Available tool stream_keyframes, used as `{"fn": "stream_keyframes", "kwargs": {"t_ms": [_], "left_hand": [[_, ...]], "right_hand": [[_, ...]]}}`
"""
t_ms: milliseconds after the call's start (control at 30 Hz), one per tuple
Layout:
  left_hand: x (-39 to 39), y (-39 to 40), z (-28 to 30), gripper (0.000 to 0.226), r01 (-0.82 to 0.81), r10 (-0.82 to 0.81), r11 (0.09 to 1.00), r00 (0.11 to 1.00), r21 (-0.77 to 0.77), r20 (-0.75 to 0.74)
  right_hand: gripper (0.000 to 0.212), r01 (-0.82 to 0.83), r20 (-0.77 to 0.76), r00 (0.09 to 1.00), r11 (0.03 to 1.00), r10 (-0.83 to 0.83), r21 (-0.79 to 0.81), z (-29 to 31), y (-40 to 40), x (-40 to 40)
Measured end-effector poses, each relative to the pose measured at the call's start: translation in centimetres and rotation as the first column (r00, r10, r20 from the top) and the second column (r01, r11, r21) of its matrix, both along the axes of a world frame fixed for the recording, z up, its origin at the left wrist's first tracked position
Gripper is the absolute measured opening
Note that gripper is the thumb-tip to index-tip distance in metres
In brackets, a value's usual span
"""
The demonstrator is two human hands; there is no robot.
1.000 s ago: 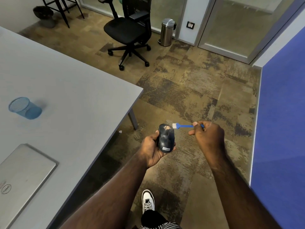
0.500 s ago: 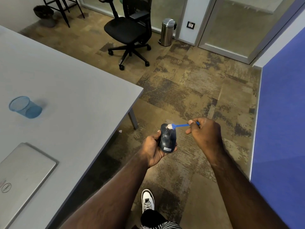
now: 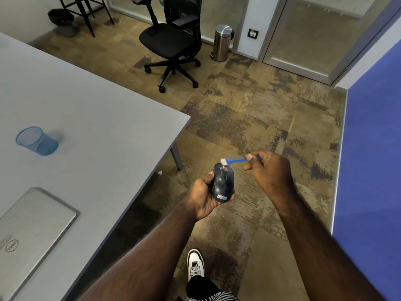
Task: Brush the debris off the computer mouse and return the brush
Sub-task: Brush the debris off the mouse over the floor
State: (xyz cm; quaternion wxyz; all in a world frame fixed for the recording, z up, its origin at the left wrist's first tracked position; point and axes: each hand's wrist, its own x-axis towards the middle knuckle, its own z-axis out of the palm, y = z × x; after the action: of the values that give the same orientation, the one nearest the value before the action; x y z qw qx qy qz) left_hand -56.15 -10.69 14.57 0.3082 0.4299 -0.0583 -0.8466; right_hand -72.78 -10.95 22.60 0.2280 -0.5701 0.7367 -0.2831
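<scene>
My left hand (image 3: 202, 195) grips a dark computer mouse (image 3: 223, 183) from its left side, held over the carpet just off the table's corner. Pale specks of debris lie on the mouse's front end. My right hand (image 3: 269, 170) pinches the handle of a small blue brush (image 3: 235, 160). The brush's white bristles rest at the front tip of the mouse.
A grey table (image 3: 86, 131) spreads to the left, with a blue mesh cup (image 3: 36, 141) and a closed silver laptop (image 3: 30, 231) on it. A black office chair (image 3: 173, 42) and a steel bin (image 3: 222, 42) stand farther back. A blue partition (image 3: 373, 159) runs along the right.
My right hand swept the brush from the right of the mouse onto its front, then forward to the tip. The left hand kept holding the mouse nearly still.
</scene>
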Motion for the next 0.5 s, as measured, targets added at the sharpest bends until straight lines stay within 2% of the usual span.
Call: {"fn": "stream_keyframes", "kwargs": {"t_ms": [67, 133, 267, 400, 500], "left_hand": [[0.1, -0.1, -0.1, 0.053, 0.002, -0.002, 1.0, 1.0, 0.0, 0.006], [0.1, -0.1, -0.1, 0.053, 0.002, -0.002, 1.0, 1.0, 0.003, 0.017], [0.0, -0.1, -0.3, 0.053, 0.001, -0.001, 1.0, 1.0, 0.006, 0.016], [-0.3, -0.1, -0.1, 0.049, 0.013, -0.013, 1.0, 1.0, -0.004, 0.018], [-0.4, 0.0, -0.1, 0.049, 0.02, -0.02, 1.0, 1.0, 0.001, 0.012]], "right_hand": [[0.015, -0.13, -0.023, 0.991, 0.991, 0.13, 0.009, 0.4, 0.4, 0.0], [0.015, -0.185, -0.043, 0.982, 0.983, 0.185, 0.008, 0.8, 0.6, -0.5], [0.015, -0.154, -0.065, 0.987, 0.985, 0.15, -0.073, 0.8, 0.8, -0.9], [0.014, -0.232, -0.097, 0.969, 0.973, 0.228, -0.024, 0.2, 0.9, -0.8], [0.015, -0.146, -0.125, 0.982, 0.988, 0.139, -0.052, 0.1, 0.5, -1.2]]}}
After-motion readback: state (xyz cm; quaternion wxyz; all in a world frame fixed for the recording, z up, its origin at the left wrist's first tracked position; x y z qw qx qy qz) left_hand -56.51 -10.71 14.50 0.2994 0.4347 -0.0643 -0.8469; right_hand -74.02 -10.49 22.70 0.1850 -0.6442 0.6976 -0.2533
